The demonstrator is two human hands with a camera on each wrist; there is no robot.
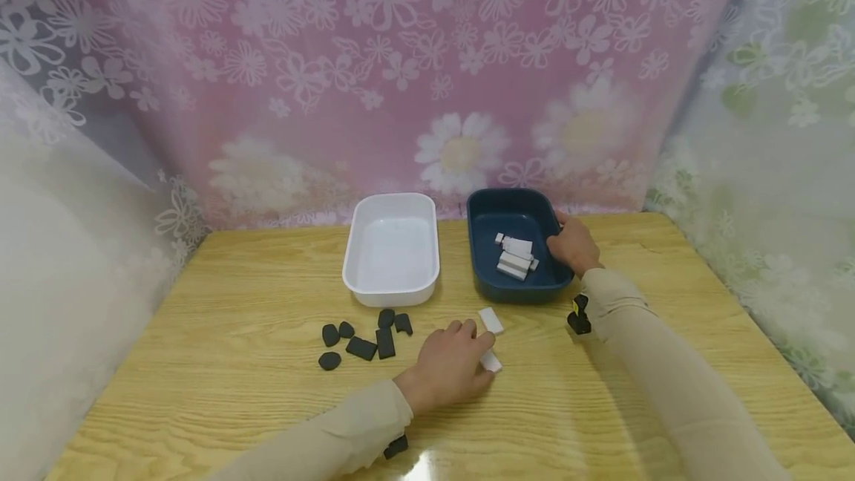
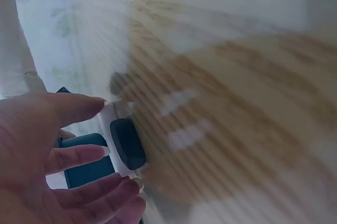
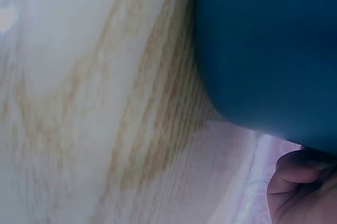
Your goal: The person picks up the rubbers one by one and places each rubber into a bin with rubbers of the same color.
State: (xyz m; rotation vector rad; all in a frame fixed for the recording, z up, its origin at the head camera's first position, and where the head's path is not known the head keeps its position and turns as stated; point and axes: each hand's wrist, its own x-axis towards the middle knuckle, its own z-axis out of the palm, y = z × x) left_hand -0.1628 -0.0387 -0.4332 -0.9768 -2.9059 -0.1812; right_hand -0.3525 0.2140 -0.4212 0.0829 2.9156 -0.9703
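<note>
The left hand [image 1: 454,366] lies low over the tabletop [image 1: 234,318], thumb and fingers apart around a white block [image 1: 491,362]; whether they pinch it cannot be told. A second block [image 1: 490,320] lies just beyond its fingertips, and black pieces [image 1: 361,348] are scattered to its left. The right hand [image 1: 576,245] grips the right rim of the blue bin [image 1: 524,293]; white pieces [image 1: 517,247] lie inside, left of that hand. The white bin [image 1: 394,298] stands beyond the left hand.
</note>
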